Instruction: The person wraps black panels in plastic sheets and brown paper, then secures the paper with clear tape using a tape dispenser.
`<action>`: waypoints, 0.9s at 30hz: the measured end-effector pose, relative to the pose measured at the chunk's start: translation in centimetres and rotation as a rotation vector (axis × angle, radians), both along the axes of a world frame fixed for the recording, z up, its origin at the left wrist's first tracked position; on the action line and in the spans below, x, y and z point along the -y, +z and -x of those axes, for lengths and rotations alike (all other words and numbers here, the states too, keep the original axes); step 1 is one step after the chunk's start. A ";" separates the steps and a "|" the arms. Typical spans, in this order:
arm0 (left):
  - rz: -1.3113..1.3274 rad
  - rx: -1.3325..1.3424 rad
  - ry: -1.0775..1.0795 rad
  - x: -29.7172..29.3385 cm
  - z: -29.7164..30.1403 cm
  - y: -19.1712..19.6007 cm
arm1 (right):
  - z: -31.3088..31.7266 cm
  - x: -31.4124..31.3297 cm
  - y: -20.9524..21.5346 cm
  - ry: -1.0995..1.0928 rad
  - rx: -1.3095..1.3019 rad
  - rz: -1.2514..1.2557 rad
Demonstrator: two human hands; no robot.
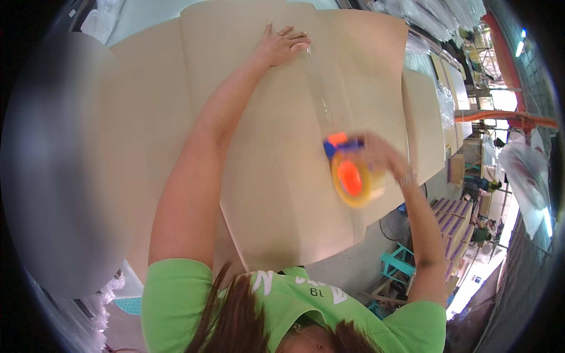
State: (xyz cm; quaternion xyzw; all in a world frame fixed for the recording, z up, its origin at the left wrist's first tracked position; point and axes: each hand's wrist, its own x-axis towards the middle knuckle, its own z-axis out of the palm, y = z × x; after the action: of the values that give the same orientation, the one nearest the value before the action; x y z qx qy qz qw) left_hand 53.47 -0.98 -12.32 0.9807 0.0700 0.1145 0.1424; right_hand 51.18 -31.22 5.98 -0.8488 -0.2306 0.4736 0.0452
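Observation:
My left hand (284, 46) lies with fingers spread on a large brown cardboard sheet (265, 153), at the far end of a strip of clear tape (322, 97). From there the tape runs toward me, along a seam in the cardboard. At its near end my right hand (376, 154), blurred by motion, grips a blue and orange tape dispenser (343, 145). A yellow roll of tape (353, 181) with an orange hub sits in the dispenser. Part of the dispenser's handle is hidden behind my fingers.
A grey blurred rounded shape (59, 165) fills the left side, close to the camera. Clear plastic wrap (424, 15) lies at the far right. Beyond the cardboard's right edge stand a teal stool (397, 263) and stacked boxes (453, 226). People are farther off at the right.

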 end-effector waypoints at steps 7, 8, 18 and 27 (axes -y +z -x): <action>-0.015 -0.066 0.059 2.0 -1.0 2.0 | 9.1 14.8 0.3 0.079 0.126 0.116; -0.023 -0.050 0.085 2.1 -1.0 2.1 | 8.0 15.9 -1.2 0.206 0.151 0.026; -0.047 -0.058 0.068 3.6 -1.6 2.5 | -3.4 11.9 -11.4 0.084 -0.995 0.495; -0.093 0.049 0.182 4.7 1.0 1.7 | 1.1 28.2 -1.5 -0.391 -0.769 0.171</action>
State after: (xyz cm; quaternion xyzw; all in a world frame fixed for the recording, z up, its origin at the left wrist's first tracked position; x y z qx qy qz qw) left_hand 52.42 -5.72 -10.62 0.9727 0.1500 0.1541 0.0873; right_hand 50.08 -59.38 4.45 -0.6393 0.0083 0.7550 0.1460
